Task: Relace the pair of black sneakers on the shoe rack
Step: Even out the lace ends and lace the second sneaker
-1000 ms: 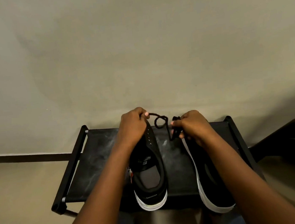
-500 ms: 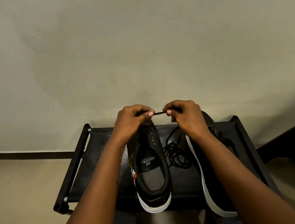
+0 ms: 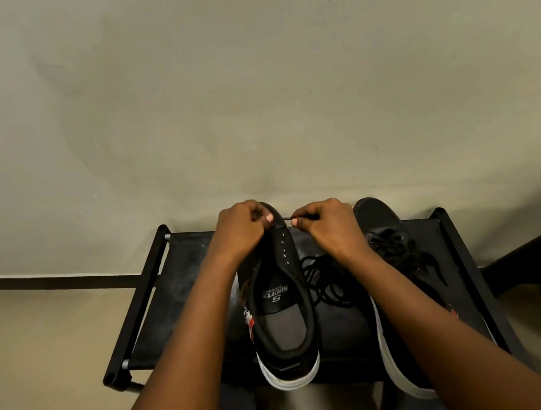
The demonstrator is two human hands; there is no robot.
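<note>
Left hand grips the toe of the unlaced black white-soled sneaker; right hand pinches a thin black lace beside it.

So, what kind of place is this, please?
Likely a home hallway or entryway: a low black shoe rack stands against a plain wall, and a pair of black sneakers sits on it.

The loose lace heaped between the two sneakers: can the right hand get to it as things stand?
Probably yes. The loose lace lies uncovered on the rack beside the unlaced sneaker, just under the wrist of the right hand. That hand pinches the lace tip, though, so it must let go first.
</note>
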